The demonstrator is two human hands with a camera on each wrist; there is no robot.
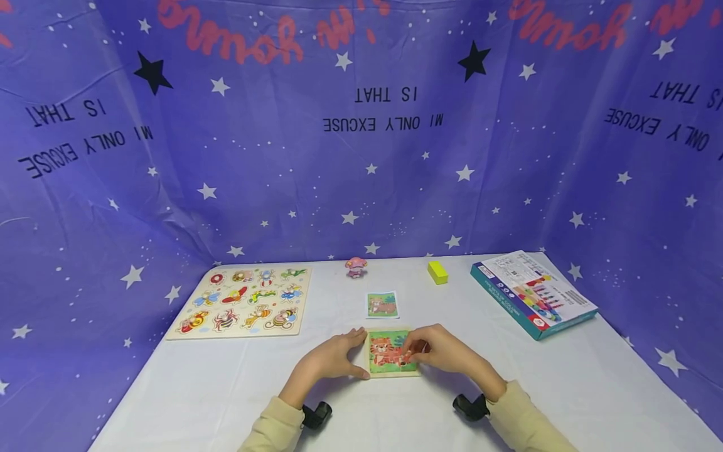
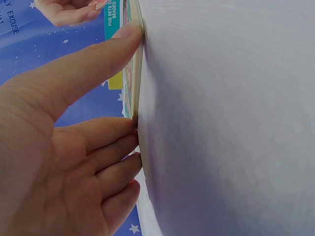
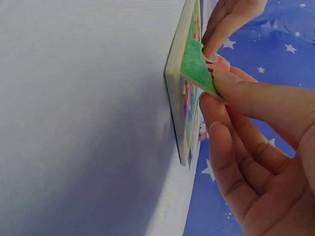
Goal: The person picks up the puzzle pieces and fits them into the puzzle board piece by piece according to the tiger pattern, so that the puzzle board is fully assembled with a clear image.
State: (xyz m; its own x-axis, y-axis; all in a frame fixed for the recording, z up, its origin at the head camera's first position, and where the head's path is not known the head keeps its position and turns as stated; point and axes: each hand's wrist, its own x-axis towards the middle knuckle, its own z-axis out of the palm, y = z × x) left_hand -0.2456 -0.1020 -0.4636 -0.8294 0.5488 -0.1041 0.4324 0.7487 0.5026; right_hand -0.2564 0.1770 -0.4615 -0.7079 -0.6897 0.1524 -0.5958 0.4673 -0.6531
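Note:
A small square wooden jigsaw puzzle (image 1: 393, 375) with a red striped animal on green lies at the front middle of the white table. My left hand (image 1: 337, 355) steadies its left side, the thumb at the near corner and the fingers along the edge with nearly straight tips. In the right wrist view, a green and red puzzle piece (image 3: 196, 64) stands tilted up from the board's corner. My right hand (image 3: 266, 142) pinches this piece between thumb and fingers, its lower edge right at the board's surface.
Behind the puzzle lies a picture card (image 1: 382, 306) of a brown animal. A wooden insect board (image 1: 305, 295) lies at left. Farther back are a pink toy figure (image 1: 356, 267) and a yellow block (image 1: 437, 273). A teal-edged box (image 1: 533, 295) is at right; a purple star-patterned cloth (image 1: 361, 188) hangs behind.

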